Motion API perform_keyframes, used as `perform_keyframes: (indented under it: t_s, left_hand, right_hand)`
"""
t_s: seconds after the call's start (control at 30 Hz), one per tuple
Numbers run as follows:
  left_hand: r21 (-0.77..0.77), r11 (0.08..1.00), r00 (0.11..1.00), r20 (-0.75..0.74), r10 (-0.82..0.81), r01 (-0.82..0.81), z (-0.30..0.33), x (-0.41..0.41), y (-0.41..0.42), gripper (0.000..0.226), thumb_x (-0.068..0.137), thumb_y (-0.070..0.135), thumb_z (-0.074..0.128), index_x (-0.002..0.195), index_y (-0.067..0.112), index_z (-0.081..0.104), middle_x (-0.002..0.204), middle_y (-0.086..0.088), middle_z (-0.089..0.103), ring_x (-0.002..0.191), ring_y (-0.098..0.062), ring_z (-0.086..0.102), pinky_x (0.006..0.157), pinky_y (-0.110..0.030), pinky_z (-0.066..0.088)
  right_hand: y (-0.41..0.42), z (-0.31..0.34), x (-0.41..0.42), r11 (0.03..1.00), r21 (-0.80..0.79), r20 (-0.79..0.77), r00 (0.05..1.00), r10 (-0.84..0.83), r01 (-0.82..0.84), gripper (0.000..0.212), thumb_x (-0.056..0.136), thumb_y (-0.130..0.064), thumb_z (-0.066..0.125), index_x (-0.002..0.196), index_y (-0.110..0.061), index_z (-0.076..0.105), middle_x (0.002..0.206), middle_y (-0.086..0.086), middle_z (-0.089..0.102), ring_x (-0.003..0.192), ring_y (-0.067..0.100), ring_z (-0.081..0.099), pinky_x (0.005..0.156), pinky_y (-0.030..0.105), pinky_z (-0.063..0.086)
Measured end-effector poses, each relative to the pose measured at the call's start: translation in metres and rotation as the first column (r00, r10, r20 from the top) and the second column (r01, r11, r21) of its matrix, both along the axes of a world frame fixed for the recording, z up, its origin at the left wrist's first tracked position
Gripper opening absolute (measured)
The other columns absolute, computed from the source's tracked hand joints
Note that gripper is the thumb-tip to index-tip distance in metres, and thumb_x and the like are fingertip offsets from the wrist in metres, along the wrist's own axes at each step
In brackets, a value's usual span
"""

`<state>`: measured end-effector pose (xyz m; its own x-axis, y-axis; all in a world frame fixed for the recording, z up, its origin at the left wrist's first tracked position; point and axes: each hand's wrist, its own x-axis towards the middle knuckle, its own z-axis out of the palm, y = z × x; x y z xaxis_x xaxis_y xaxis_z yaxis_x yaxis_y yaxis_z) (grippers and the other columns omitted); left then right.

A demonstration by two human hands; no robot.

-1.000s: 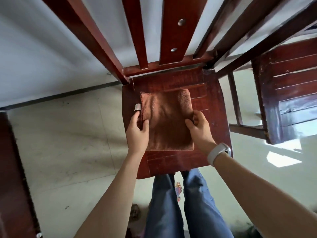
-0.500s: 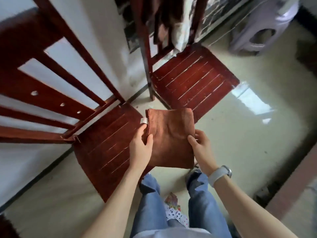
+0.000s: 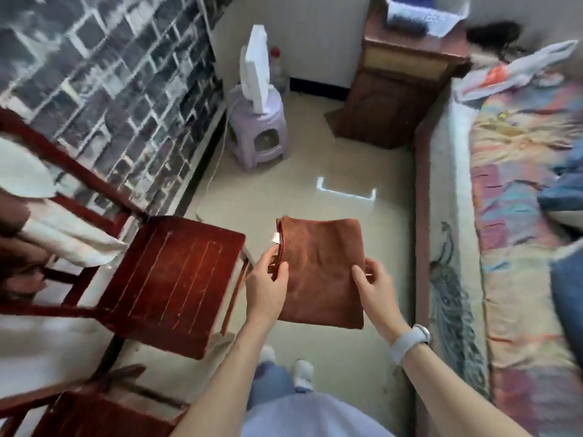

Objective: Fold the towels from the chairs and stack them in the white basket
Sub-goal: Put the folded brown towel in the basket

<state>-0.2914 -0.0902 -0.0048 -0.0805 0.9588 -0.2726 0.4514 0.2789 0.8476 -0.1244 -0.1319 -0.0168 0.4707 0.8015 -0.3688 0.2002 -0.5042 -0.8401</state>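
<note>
A folded brown towel (image 3: pixel 320 272) with a small white tag hangs flat in the air above the floor. My left hand (image 3: pixel 266 283) pinches its left edge and my right hand (image 3: pixel 375 285) pinches its right edge. To the left stands a red wooden chair (image 3: pixel 170 279) with a bare seat. White and brown towels (image 3: pixel 67 241) hang over its backrest. A white basket (image 3: pixel 419 11) sits blurred on the wooden cabinet (image 3: pixel 394 99) at the far end of the room.
A second red chair (image 3: pixel 94 414) is at the bottom left. A purple plastic stool (image 3: pixel 257 134) with a white object on it stands by the brick-pattern wall. A bed (image 3: pixel 520 247) with colourful bedding runs along the right. Bare floor lies between.
The towel was lifted off the chair seat and carried to the right with both hands. The view has swung from the chairs towards the room with the cabinet and bed.
</note>
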Motion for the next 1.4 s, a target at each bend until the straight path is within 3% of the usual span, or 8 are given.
perform_keyframes:
  t_s: [0.27, 0.37, 0.53, 0.67, 0.87, 1.1, 1.27, 1.4]
  left_hand:
    - [0.029, 0.994, 0.993, 0.035, -0.108, 0.107, 0.009, 0.116, 0.151, 0.036, 0.088, 0.009, 0.055, 0.124, 0.011, 0.056, 0.100, 0.007, 0.059, 0.091, -0.008, 0.055, 0.082, -0.013, 0.038]
    - [0.032, 0.991, 0.990, 0.040, -0.134, 0.133, 0.006, 0.155, 0.223, 0.037, 0.088, 0.010, 0.055, 0.124, 0.013, 0.055, 0.103, 0.002, 0.063, 0.092, -0.009, 0.055, 0.085, -0.017, 0.039]
    - [0.047, 0.978, 0.979, 0.032, -0.203, 0.201, 0.010, 0.229, 0.342, 0.036, 0.086, 0.009, 0.056, 0.122, 0.013, 0.058, 0.113, -0.004, 0.066, 0.103, -0.019, 0.060, 0.091, -0.024, 0.042]
    - [0.037, 0.970, 0.969, 0.038, -0.244, 0.242, 0.015, 0.290, 0.416, 0.036, 0.085, 0.008, 0.057, 0.121, 0.012, 0.058, 0.114, -0.004, 0.065, 0.105, -0.019, 0.059, 0.096, -0.028, 0.043]
    - [0.021, 0.951, 0.950, 0.054, -0.308, 0.308, 0.014, 0.398, 0.519, 0.036, 0.085, 0.011, 0.057, 0.121, 0.016, 0.058, 0.105, 0.003, 0.063, 0.101, -0.013, 0.057, 0.095, -0.025, 0.042]
    - [-0.016, 0.984, 0.976, 0.133, -0.173, 0.176, 0.013, 0.528, 0.639, 0.034, 0.084, 0.007, 0.057, 0.118, 0.013, 0.060, 0.104, -0.005, 0.064, 0.094, -0.013, 0.058, 0.089, -0.024, 0.044]
    - [-0.062, 0.995, 0.980, 0.187, -0.071, 0.084, 0.021, 0.589, 0.723, 0.035, 0.085, 0.006, 0.057, 0.119, 0.013, 0.059, 0.103, -0.004, 0.062, 0.100, -0.016, 0.059, 0.096, -0.029, 0.045]
    - [-0.032, 0.998, 0.977, 0.211, -0.037, 0.045, 0.022, 0.617, 0.795, 0.034, 0.087, 0.003, 0.053, 0.120, 0.011, 0.057, 0.105, -0.001, 0.058, 0.101, -0.013, 0.055, 0.089, -0.024, 0.042]
  right_hand:
    - [0.128, 0.011, 0.108, 0.985, 0.119, 0.001, 0.992, -0.123, 0.122, 0.011, 0.091, -0.013, 0.052, 0.100, -0.019, 0.054, 0.087, -0.010, 0.057, 0.079, 0.005, 0.053, 0.068, 0.018, 0.040]
    - [0.198, 0.010, 0.147, 0.982, 0.126, 0.025, 0.989, -0.145, 0.140, 0.012, 0.090, -0.012, 0.053, 0.101, -0.016, 0.056, 0.087, -0.009, 0.058, 0.078, 0.007, 0.054, 0.065, 0.010, 0.040]
    - [0.305, 0.022, 0.213, 0.972, 0.110, 0.015, 0.978, -0.209, 0.206, 0.017, 0.090, -0.014, 0.054, 0.106, -0.010, 0.059, 0.093, -0.001, 0.061, 0.085, 0.012, 0.056, 0.069, 0.014, 0.041]
    - [0.369, 0.030, 0.271, 0.957, 0.091, -0.007, 0.961, -0.276, 0.276, 0.014, 0.089, -0.018, 0.055, 0.103, -0.018, 0.058, 0.097, 0.000, 0.064, 0.093, 0.016, 0.060, 0.084, 0.032, 0.048]
    - [0.463, 0.026, 0.378, 0.940, 0.096, -0.026, 0.945, -0.327, 0.328, 0.014, 0.089, -0.019, 0.055, 0.102, -0.020, 0.058, 0.099, 0.001, 0.064, 0.097, 0.019, 0.059, 0.089, 0.039, 0.048]
    - [0.590, 0.027, 0.510, 0.965, 0.112, -0.074, 0.970, -0.232, 0.239, 0.025, 0.092, -0.019, 0.052, 0.115, -0.011, 0.055, 0.104, 0.000, 0.060, 0.100, 0.016, 0.057, 0.086, 0.030, 0.046]
    - [0.681, 0.034, 0.578, 0.975, 0.098, -0.089, 0.978, -0.191, 0.200, 0.024, 0.091, -0.018, 0.052, 0.114, -0.013, 0.054, 0.106, 0.001, 0.060, 0.100, 0.016, 0.056, 0.091, 0.034, 0.048]
    - [0.761, 0.035, 0.610, 0.974, 0.141, -0.114, 0.980, -0.162, 0.177, 0.016, 0.090, -0.013, 0.052, 0.105, -0.017, 0.055, 0.092, -0.010, 0.058, 0.085, 0.004, 0.055, 0.075, 0.020, 0.045]
